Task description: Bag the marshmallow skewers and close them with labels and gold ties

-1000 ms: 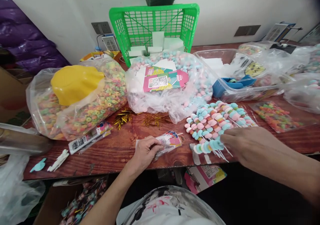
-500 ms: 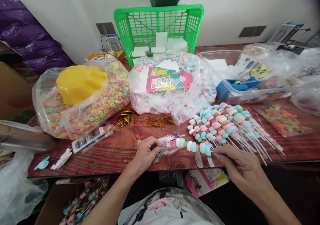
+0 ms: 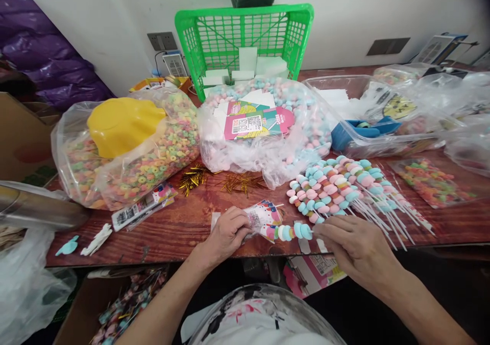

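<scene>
A candy skewer (image 3: 288, 232) of blue and white marshmallows and gummy rings lies level near the table's front edge. My right hand (image 3: 354, 243) pinches its stick at the right end. My left hand (image 3: 229, 232) is closed on a printed plastic packaging bag (image 3: 264, 215), one of a small stack, and the skewer's left tip is at the bag's mouth, partly inside it. Just beyond my right hand a pile of finished candy skewers (image 3: 333, 187) lies with white sticks pointing toward me.
Behind are a bag of gummy rings (image 3: 168, 146) with a yellow scoop (image 3: 122, 125), a bag of marshmallows (image 3: 306, 130) with printed cards, and a green basket (image 3: 245, 13). Gold twist ties (image 3: 193, 179) lie mid-table. A clear tub (image 3: 367, 143) stands right, a metal flask (image 3: 38, 210) left.
My right hand has moved left, pushing the skewer toward my left hand. Its left end now sits deeper in the bag, and the bag stack has shifted slightly.
</scene>
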Tool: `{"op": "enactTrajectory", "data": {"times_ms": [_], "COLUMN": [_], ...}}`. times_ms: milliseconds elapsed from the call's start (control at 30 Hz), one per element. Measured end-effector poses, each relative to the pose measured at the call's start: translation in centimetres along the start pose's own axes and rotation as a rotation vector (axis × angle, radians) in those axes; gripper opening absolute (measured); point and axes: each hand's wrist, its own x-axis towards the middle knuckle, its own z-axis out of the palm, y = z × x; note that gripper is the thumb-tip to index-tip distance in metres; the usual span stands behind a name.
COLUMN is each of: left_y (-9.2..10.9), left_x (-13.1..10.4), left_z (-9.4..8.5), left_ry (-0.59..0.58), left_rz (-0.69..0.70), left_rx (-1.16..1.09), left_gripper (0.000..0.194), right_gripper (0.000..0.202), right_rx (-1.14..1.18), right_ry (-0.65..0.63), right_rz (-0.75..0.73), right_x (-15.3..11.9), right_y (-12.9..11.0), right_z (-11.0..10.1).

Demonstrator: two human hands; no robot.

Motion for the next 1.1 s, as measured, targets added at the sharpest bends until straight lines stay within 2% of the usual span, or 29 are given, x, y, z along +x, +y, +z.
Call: {"op": "enactTrajectory", "data": {"times_ms": [67, 133, 200, 267, 400, 567, 667, 833, 967, 1100], "left_y": [0.2, 0.6, 1.3, 2.3, 4.4, 6.0, 6.8, 7.9, 7.7, 7.1], "left_x": [0.1, 0.4, 0.7, 1.1, 2.2, 3.2, 3.7, 4.2, 4.0, 3.6], "left_z": [-0.3, -0.7, -1.1, -1.5, -1.4, 0.0, 0.8, 1.6, 2.3, 2.4], "left_ry": [0.028, 0.006, -0.064, -0.140, -0.273, -0.389, -0.401, -0.400, -0.363, -0.325], "left_rz": [0.043, 0.060, 0.011, -0.101, -0.198, -0.214, -0.182, -0.279, -0.360, -0.418], "left_rx": [-0.013, -0.054, -0.106, -0.157, -0.260, -0.324, -0.435, -0.575, -0.572, -0.468], "left_gripper": [0.011, 0.011, 0.013, 0.017, 0.054, 0.030, 0.031, 0.035, 0.035, 0.039], "right_gripper": [0.021, 0.020, 0.022, 0.023, 0.025, 0.028, 0.027, 0.020, 0.014, 0.014], "right_rx": [0.001, 0.024, 0.053, 0.076, 0.080, 0.039, 0.029, -0.044, -0.082, -0.036], "right_ry": [0.059, 0.110, 0.147, 0.182, 0.209, 0.140, 0.026, -0.139, -0.173, -0.199], "right_rz": [-0.032, -0.053, -0.062, -0.057, -0.080, -0.197, -0.235, -0.237, -0.248, -0.278], "right_x": [0.2, 0.0, -0.3, -0.7, -1.0, 0.1, 0.7, 1.6, 2.6, 2.9], "right_y": [0.0, 0.1, 0.1, 0.2, 0.1, -0.3, -0.5, -1.2, -2.2, -2.3], "right_z": [0.1, 0.3, 0.4, 0.5, 0.0, -0.8, -0.9, -0.6, -0.8, -1.5]}}
